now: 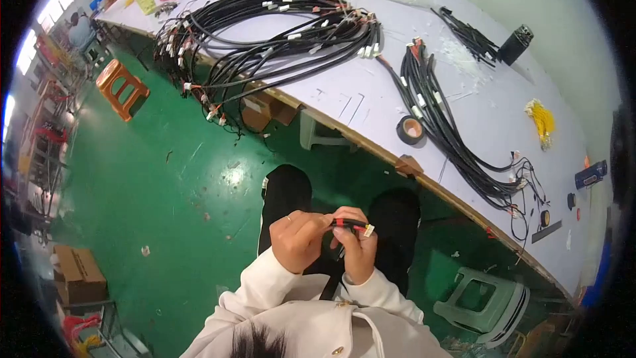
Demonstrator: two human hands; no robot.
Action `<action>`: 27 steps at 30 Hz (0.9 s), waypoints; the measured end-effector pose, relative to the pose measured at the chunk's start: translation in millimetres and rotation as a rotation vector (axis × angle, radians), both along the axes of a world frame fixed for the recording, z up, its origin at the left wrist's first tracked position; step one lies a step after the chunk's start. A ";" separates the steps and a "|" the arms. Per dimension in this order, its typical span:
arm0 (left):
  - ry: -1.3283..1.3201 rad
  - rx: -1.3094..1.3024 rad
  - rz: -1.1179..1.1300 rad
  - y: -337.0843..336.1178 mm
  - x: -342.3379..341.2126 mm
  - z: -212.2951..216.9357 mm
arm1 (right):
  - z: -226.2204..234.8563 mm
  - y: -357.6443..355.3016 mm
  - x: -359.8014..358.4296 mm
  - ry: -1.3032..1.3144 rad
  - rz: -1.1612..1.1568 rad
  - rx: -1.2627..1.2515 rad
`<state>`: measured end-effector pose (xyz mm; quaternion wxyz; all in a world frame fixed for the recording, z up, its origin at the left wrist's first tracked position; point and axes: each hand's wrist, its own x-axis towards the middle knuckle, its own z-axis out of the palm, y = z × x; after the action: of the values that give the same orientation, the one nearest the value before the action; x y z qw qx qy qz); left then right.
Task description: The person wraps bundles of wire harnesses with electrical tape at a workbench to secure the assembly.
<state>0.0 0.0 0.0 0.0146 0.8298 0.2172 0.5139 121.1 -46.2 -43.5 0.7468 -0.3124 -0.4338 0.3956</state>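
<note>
Above my lap I hold the end of a black and red wire harness (pixel 356 223), tipped with a small white connector (pixel 369 230). My left hand (pixel 299 238) is closed, its fingertips pinching the wires from the left. On the other side, my right hand (pixel 356 245) grips the same wires between thumb and fingers, close behind the connector. Red tape or sleeving shows between the two hands. The rest of the harness is mostly hidden by my hands and dark clothing.
On the long white table lie large coils of black cable (pixel 285 40) and a bundle of black harnesses (pixel 430 106). A tape roll (pixel 410 130) sits near the edge, yellow wires (pixel 542 122) farther right. An orange stool (pixel 123 89) and pale green stools (pixel 487 305) stand on the floor.
</note>
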 end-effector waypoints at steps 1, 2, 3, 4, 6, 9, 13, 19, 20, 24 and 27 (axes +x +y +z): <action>0.013 -0.009 0.023 -1.3 -1.1 -1.4 | -4.7 -0.8 -2.1 -0.048 -0.073 -0.034; 0.025 -0.018 0.046 -2.8 -2.5 -2.9 | -7.7 -2.9 -3.0 -0.097 -0.146 -0.068; 0.026 -0.018 0.050 -3.5 -5.8 -6.2 | -9.0 -6.4 -4.9 -0.096 -0.143 -0.068; 0.014 -0.048 0.052 -3.1 -9.2 -11.4 | -8.6 -11.2 -6.8 -0.103 -0.079 -0.181; 0.000 -0.074 0.057 -4.7 -17.4 -24.2 | -1.3 -23.5 -4.8 0.033 0.196 -0.489; -0.319 -0.302 0.156 21.0 -31.9 -60.4 | 8.9 -45.8 -4.7 -0.232 0.672 -0.181; -0.589 -0.707 0.145 11.4 -62.6 -36.2 | 41.3 -38.1 1.2 -0.516 0.675 0.370; -0.604 -1.294 -0.311 -28.5 -62.5 -41.8 | 84.9 91.2 33.0 -1.292 -0.601 0.343; -0.583 -1.325 -0.348 -32.9 -59.9 -42.4 | 70.5 108.3 32.2 -1.297 -0.610 0.338; -0.487 -1.315 -0.395 -46.8 -67.0 -52.0 | 49.6 121.6 19.7 -1.486 -0.568 0.043; -0.539 -1.179 -0.486 -51.8 -69.9 -43.2 | 67.0 102.1 22.5 -1.500 -0.512 -0.006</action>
<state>-69.9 -51.8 -43.2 0.6313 0.5518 0.2569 0.4807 143.6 55.9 23.6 0.3220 -0.5879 -0.7348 -0.1035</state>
